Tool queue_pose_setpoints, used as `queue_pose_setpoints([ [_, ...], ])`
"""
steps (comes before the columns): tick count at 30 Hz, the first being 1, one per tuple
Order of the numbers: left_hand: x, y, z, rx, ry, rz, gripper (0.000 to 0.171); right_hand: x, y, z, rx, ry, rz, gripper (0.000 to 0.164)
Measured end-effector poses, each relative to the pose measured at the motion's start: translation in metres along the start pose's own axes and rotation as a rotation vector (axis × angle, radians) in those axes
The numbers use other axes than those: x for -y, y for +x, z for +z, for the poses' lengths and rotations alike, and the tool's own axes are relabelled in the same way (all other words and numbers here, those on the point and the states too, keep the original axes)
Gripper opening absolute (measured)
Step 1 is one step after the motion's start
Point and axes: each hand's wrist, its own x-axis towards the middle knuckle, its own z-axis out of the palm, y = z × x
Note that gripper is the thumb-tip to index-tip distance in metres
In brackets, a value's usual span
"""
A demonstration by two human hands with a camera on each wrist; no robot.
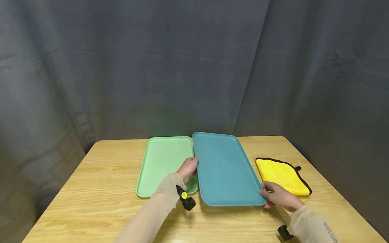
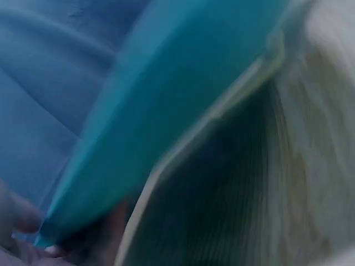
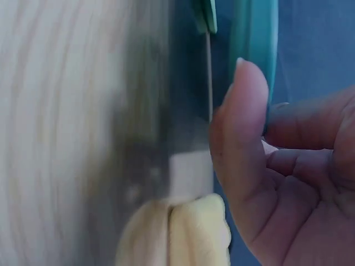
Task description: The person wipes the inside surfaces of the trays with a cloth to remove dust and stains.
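Both hands hold a blue tray [image 1: 226, 168], tilted a little and raised off the table. My left hand [image 1: 189, 167] grips its left edge, while my right hand [image 1: 278, 195] pinches the rim near the front right corner. The right wrist view shows the thumb and fingers of the right hand [image 3: 277, 166] on either side of the tray's rim [image 3: 255, 39]. In the left wrist view the tray [image 2: 161, 105] is blurred and the left hand [image 2: 22, 221] shows only partly at the corner. Left of it, a green tray [image 1: 165, 162] lies flat, partly behind the left forearm.
A folded yellow cloth [image 1: 282, 175] with black edging lies on the table to the right, just beyond the right hand. The wooden table [image 1: 91, 189] ends at the back against a grey curtain [image 1: 182, 67].
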Motion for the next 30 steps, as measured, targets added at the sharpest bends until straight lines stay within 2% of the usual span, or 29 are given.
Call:
queue_pose_setpoints([
  [3,0.001,-0.006,-0.007,-0.021,-0.126,0.022,0.045,0.008,-0.001,0.006,0.025,0.0,-0.051,0.016],
  [6,0.002,-0.013,-0.014,-0.06,-0.199,0.03,0.048,0.016,-0.001,0.01,0.054,-0.011,-0.086,0.018],
  [11,0.008,-0.026,-0.024,-0.077,-0.213,0.034,0.05,0.023,0.002,0.016,0.091,-0.071,-0.121,0.018],
  [14,0.014,-0.033,-0.029,-0.088,-0.197,0.047,0.048,0.024,0.004,0.02,0.141,-0.099,-0.126,0.02],
  [17,0.019,-0.04,-0.035,-0.122,-0.181,0.054,0.045,0.026,0.005,0.018,0.155,-0.122,-0.149,0.021],
  [19,0.022,-0.044,-0.038,-0.14,-0.176,0.056,0.045,0.026,0.006,0.011,0.075,-0.184,-0.159,0.02],
  [21,0.024,-0.048,-0.041,-0.152,-0.183,0.052,0.043,0.025,0.008,0.0,-0.068,-0.297,-0.141,0.019],
  [23,0.025,-0.051,-0.043,-0.156,-0.193,0.054,0.044,0.023,0.013,-0.013,-0.222,-0.427,-0.09,0.019],
  [25,0.025,-0.054,-0.043,-0.153,-0.203,0.053,0.045,0.021,0.019,-0.025,-0.34,-0.551,-0.026,0.022],
  [27,0.026,-0.056,-0.044,-0.145,-0.207,0.055,0.046,0.018,0.028,-0.033,-0.382,-0.619,0.022,0.028],
  [30,0.027,-0.06,-0.044,-0.133,-0.213,0.049,0.047,0.013,0.044,-0.038,-0.387,-0.686,0.079,0.04],
])
